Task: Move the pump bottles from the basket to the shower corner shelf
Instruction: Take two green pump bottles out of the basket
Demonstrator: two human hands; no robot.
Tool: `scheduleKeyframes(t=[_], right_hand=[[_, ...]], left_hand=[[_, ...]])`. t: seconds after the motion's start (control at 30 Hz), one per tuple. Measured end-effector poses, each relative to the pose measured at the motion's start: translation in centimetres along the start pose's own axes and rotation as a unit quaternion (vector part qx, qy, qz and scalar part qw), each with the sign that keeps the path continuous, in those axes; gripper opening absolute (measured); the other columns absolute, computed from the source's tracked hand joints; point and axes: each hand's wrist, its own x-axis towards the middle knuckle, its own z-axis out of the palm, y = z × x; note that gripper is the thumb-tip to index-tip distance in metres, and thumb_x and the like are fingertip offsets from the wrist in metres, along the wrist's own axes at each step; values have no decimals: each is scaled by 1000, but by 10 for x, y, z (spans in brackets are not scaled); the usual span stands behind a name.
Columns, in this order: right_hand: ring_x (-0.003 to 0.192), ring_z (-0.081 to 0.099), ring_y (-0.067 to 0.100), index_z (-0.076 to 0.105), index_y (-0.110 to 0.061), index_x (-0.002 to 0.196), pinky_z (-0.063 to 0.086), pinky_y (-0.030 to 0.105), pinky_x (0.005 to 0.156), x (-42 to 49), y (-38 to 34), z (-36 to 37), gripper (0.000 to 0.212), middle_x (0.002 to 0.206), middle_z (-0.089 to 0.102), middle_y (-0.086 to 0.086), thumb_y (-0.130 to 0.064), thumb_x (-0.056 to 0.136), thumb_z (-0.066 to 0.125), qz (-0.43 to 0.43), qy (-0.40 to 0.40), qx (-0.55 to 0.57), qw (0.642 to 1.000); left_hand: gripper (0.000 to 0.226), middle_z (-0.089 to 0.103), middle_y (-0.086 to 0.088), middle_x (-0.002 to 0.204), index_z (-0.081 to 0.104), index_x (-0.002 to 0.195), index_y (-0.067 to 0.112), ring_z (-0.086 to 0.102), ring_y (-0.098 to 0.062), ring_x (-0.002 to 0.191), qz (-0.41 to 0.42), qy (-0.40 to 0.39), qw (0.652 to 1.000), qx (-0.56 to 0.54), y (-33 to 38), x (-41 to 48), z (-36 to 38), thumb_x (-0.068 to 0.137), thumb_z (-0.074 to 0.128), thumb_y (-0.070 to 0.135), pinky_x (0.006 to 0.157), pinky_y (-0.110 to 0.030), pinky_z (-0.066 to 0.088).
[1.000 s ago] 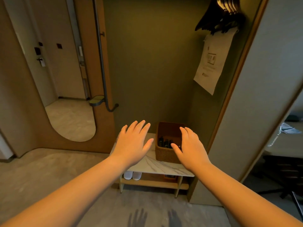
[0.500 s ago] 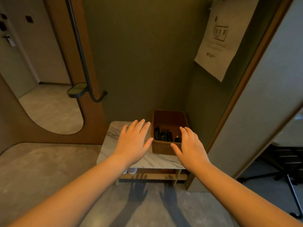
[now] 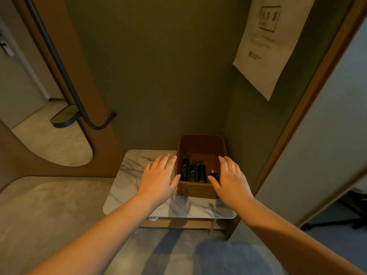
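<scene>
the dark olive-green wall (image 3: 158, 76) of the alcove fills most of your view, with the grey stone-look floor (image 3: 49, 211) running below it on the left. on the tan panel to the left sits a rounded mirror (image 3: 51, 141), crossed by a dark metal rail (image 3: 65, 80) that ends in an upturned hook. a large cream paper sheet (image 3: 264, 56) with printed text hangs at the upper right. against the wall stands the white, grey-veined marble surface (image 3: 131, 175), with a wooden lower shelf (image 3: 178, 223) under it. the brown woven rectangular basket (image 3: 195, 190) sits on the right half of that surface, its back end towards the wall. your left hand (image 3: 158, 179) is held palm down over the marble just beside the basket's left wall, fingers (image 3: 165, 161) straight and a little spread, holding nothing; its thumb tip lies close to the basket's front left corner (whether it touches, you cannot tell). your right hand (image 3: 231, 179) is likewise flat and empty, over the basket's right edge, thumb pointing towards the bottles. the dark pump bottles (image 3: 193, 172) are inside the basket, at its front end: three tall ones upright side by side, and one short dark bottle (image 3: 213, 174) to their right, just beside your right thumb.
</scene>
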Motion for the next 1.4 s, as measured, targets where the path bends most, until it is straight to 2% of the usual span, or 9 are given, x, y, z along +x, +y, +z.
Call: scheduleKeyframes(t=[0.13,0.3,0.43,0.63,0.9,1.0,1.2,1.4], right_hand=[[142,21,23,12,-13,149,28,36,114,36,27,11,73,155,21,8,-52,94,39,1,1,-1,1000],[141,22,22,12,-14,149,27,35,112,65,35,41,73,154,22,6,-52,93,42,-4,-54,19,998],[137,31,21,17,-14,148,37,34,109,95,35,64,72,151,29,5,-53,93,43,-17,-68,3,997],[137,31,24,14,-17,148,38,37,106,149,31,102,72,150,27,6,-53,92,43,17,-109,3,994],[132,32,23,12,-17,148,40,35,101,234,15,157,69,149,25,5,-46,94,44,85,-162,36,982],[136,27,23,11,-16,148,37,37,106,249,12,181,70,151,23,5,-43,95,46,105,-182,63,976],[131,33,22,18,-16,147,39,37,100,264,22,219,69,145,32,5,-37,92,55,147,-201,98,964],[130,35,24,22,-14,146,39,39,104,280,44,258,70,144,34,8,-30,90,59,160,-212,128,956]], left_hand=[[60,28,1,152,20,147,24,23,-18,139,-14,4,1000,-1,7,31,21,95,32,51,109,-40,26],[60,31,1,149,20,147,23,27,-18,136,-26,-5,1000,-7,3,57,45,94,33,49,107,-38,29],[59,32,1,148,20,147,24,28,-18,136,-23,-20,999,-41,-10,79,68,95,38,45,106,-37,31],[62,30,0,151,19,148,24,26,-18,137,-27,-50,994,-95,-41,132,110,94,43,42,108,-38,31],[62,40,-1,143,26,146,21,39,-18,128,-25,-76,986,-145,-97,213,163,91,49,39,101,-35,40],[63,42,-1,141,27,145,21,42,-18,125,-24,-105,980,-169,-109,233,185,90,52,37,99,-38,42],[67,41,-6,142,27,145,17,43,-22,125,-42,-154,967,-199,-117,255,230,88,56,33,100,-38,41],[66,35,-6,147,22,147,18,37,-23,130,-63,-196,955,-212,-121,268,272,91,52,34,103,-39,37]])
